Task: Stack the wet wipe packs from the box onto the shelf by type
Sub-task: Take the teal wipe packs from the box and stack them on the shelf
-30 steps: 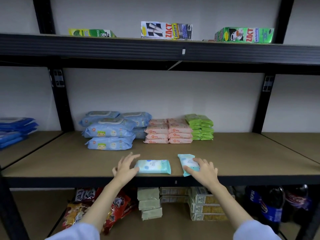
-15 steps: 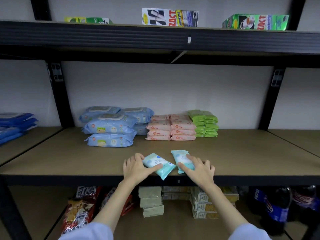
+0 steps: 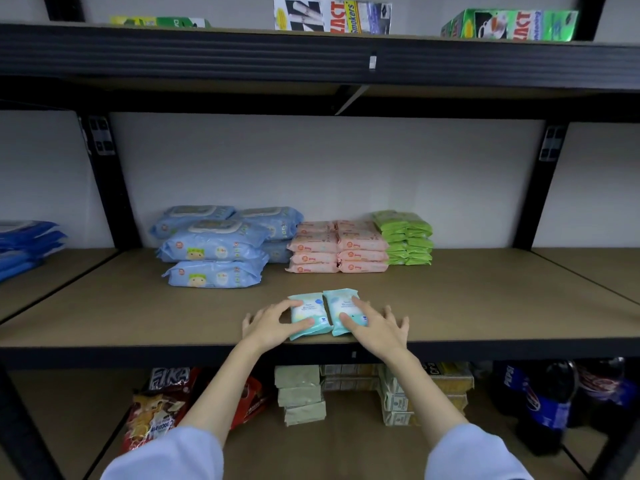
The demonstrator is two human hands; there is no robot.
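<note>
Resting on a brown shelf [image 3: 467, 306] before a white wall: left hand [image 3: 273, 323] and right hand [image 3: 374, 327], fingers spread, released, each pressing a teal pack [image 3: 306, 311], partly hiding both.

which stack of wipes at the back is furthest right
The green stack, at the right end of the row, beside the pink packs; the blue packs sit far left.

Glossy plastic teal packs [image 3: 323, 315] lie on matt brown fibreboard shelf [image 3: 485, 306].
</note>
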